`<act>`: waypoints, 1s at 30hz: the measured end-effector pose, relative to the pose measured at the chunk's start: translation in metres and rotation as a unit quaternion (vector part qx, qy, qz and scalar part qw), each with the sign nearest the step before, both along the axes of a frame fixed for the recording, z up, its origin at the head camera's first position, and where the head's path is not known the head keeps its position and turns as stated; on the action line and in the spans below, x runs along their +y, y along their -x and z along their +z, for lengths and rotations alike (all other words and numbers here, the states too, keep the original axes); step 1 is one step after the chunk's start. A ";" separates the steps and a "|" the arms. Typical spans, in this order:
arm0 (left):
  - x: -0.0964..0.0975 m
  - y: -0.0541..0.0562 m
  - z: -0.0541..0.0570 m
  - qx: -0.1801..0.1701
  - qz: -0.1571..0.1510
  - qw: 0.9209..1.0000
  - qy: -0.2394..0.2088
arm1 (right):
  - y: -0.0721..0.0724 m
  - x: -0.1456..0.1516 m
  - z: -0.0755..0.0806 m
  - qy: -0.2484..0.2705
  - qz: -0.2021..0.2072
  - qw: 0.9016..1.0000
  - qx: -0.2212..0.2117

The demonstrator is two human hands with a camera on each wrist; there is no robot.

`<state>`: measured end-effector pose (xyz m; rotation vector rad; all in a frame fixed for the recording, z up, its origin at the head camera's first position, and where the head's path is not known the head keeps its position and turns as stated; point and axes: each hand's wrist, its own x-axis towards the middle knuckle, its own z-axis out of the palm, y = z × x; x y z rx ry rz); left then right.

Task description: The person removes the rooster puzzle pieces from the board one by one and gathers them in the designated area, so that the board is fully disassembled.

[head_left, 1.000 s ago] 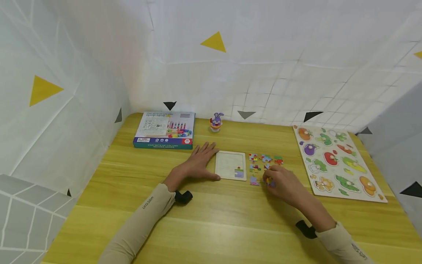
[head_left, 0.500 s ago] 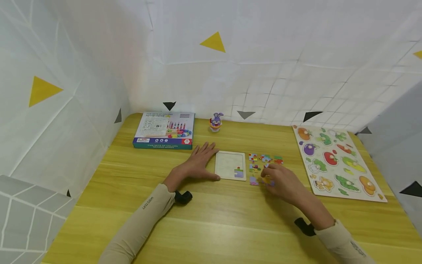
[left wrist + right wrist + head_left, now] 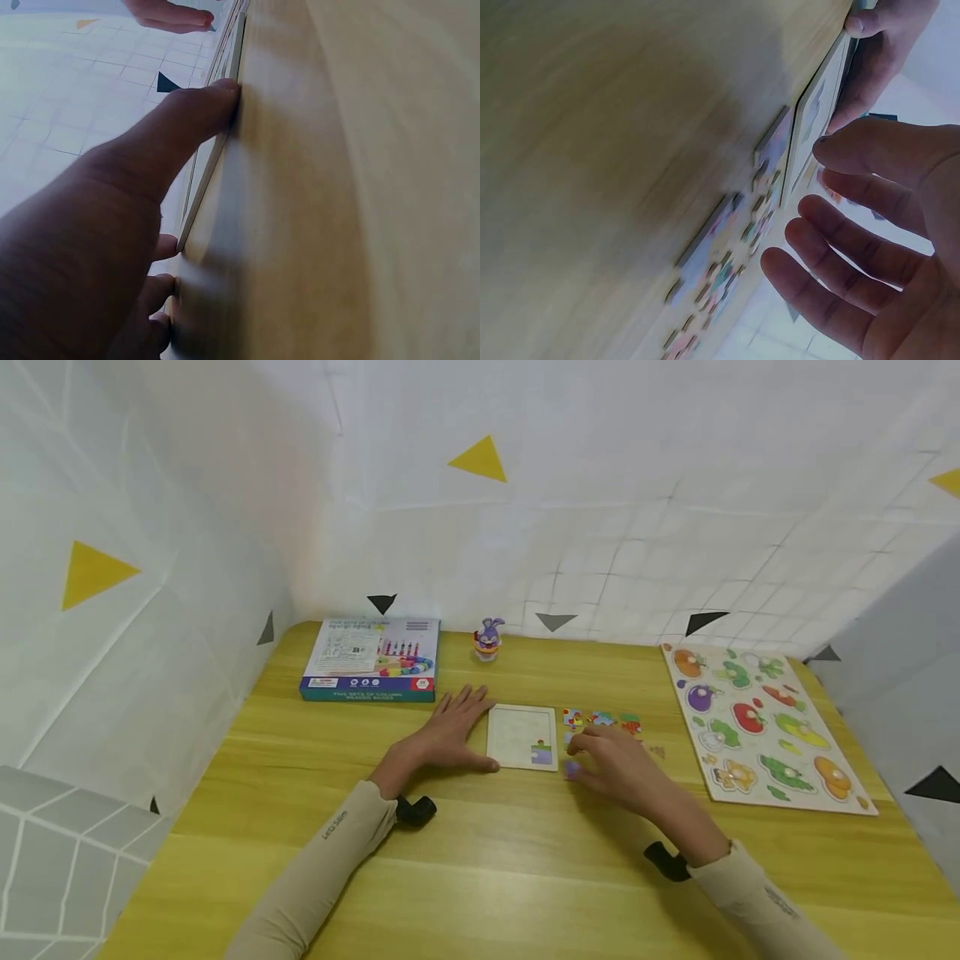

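Note:
My left hand lies with fingers spread at the left side of a small wooden puzzle tray. In the left wrist view its thumb and fingertips touch the tray's edge. One purple-and-green jigsaw piece sits in the tray's lower right corner. My right hand hovers over the loose jigsaw pieces right of the tray, hiding several. The right wrist view shows its fingers apart and loosely bent, holding nothing, above the pieces. A purple piece shows by its fingertips.
A wooden vegetable peg puzzle board lies at the right. At the back left is a beaded-boxes game carton, with a purple rabbit figure behind the tray. Patterned white cloth borders the table's back.
My right hand has shifted left across the loose pieces, toward the one nearest the tray, and its fingers have spread. The left hand stays on the tray's edge.

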<state>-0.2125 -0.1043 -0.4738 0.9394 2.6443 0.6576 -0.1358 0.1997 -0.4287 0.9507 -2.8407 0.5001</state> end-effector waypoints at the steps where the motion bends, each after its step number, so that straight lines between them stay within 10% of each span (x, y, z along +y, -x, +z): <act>1: 0.000 0.000 0.000 0.001 0.000 1.000 -0.001 | 0.001 -0.002 0.000 0.001 0.001 1.000 0.000; 30: -0.001 0.001 -0.005 0.009 0.002 1.000 0.011 | 0.020 -0.042 -0.005 -0.019 0.030 0.999 -0.004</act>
